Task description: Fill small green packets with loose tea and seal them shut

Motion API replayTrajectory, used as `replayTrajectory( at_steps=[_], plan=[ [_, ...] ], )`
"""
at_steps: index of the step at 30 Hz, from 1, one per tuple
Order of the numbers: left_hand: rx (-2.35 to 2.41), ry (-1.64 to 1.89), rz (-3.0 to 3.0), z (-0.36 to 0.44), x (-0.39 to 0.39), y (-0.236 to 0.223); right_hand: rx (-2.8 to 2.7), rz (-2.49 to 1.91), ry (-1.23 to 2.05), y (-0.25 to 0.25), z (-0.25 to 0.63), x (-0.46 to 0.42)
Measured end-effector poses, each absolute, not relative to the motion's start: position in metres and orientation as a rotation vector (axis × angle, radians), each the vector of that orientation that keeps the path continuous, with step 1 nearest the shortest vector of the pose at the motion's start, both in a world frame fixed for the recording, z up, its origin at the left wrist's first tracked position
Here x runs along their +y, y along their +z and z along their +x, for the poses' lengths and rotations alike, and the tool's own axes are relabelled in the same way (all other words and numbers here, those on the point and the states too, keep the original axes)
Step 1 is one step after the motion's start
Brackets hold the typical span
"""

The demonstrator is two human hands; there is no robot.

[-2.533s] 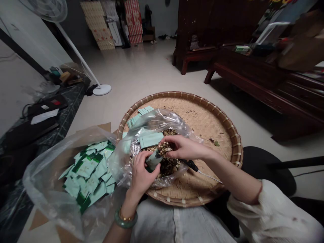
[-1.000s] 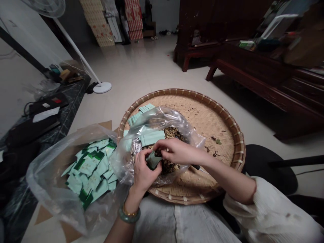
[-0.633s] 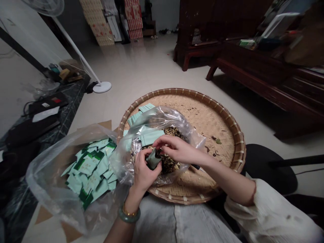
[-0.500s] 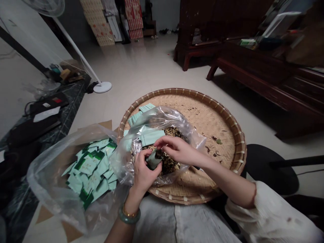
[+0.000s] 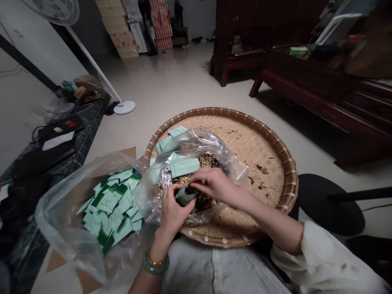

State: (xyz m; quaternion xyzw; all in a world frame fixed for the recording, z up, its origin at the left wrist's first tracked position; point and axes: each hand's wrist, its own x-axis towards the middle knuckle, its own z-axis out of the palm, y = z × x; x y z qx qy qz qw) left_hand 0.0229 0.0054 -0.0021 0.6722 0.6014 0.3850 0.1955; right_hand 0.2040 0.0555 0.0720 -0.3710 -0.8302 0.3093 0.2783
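My left hand [image 5: 174, 206] is closed around a small pale green sachet [image 5: 184, 197], its mouth facing up between thumb and fingers. My right hand [image 5: 214, 184] has its fingertips pinched together at the sachet's mouth. Dark bits show by those fingertips, but what they hold is too small to make out. Below both hands lies a loose dried tea-like mix [image 5: 206, 202] of dark and yellowish pieces, inside a clear plastic bag [image 5: 199, 139]. A stack of flat green sachets [image 5: 185, 167] rests on the mix, just beyond my hands.
The bag sits in a round woven bamboo tray [image 5: 260, 134] with scattered leaf bits. More sachet stacks [image 5: 163, 143] lie at its far left. Left of it, another clear bag [image 5: 61, 196] holds many green sachets [image 5: 112, 204]. A white fan stand [image 5: 125, 107] and dark wooden furniture [image 5: 306, 87] stand beyond.
My right hand has lowered slightly toward the sachet's mouth, and its fingers have drawn together. My left hand keeps the sachet in nearly the same place.
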Motion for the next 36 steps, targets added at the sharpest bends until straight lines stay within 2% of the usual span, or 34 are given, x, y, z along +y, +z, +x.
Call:
replayTrajectory(
  at_steps=[3,9,16,23,29,36],
  plan=[
    [1.718,1.091,1.835,0.022,0.003,-0.001,-2.117,-0.963,0.777,0.082,0.21,0.043],
    [1.675,1.165,1.811,0.032,0.003,0.003,-2.322,-0.973,0.608,0.073,0.204,0.022],
    [1.386,0.972,1.354,0.02,0.017,0.009,-1.95,-1.079,0.859,0.068,0.222,0.04],
    [1.326,0.95,1.134,0.019,0.025,0.018,-1.549,-1.136,1.36,0.047,0.231,0.05],
    [1.311,1.01,1.077,0.033,0.028,0.021,-1.734,-1.13,1.283,0.041,0.224,0.05],
    [1.221,1.016,0.931,0.041,0.018,0.015,-1.649,-1.146,1.154,0.032,0.221,0.049]
  ],
)
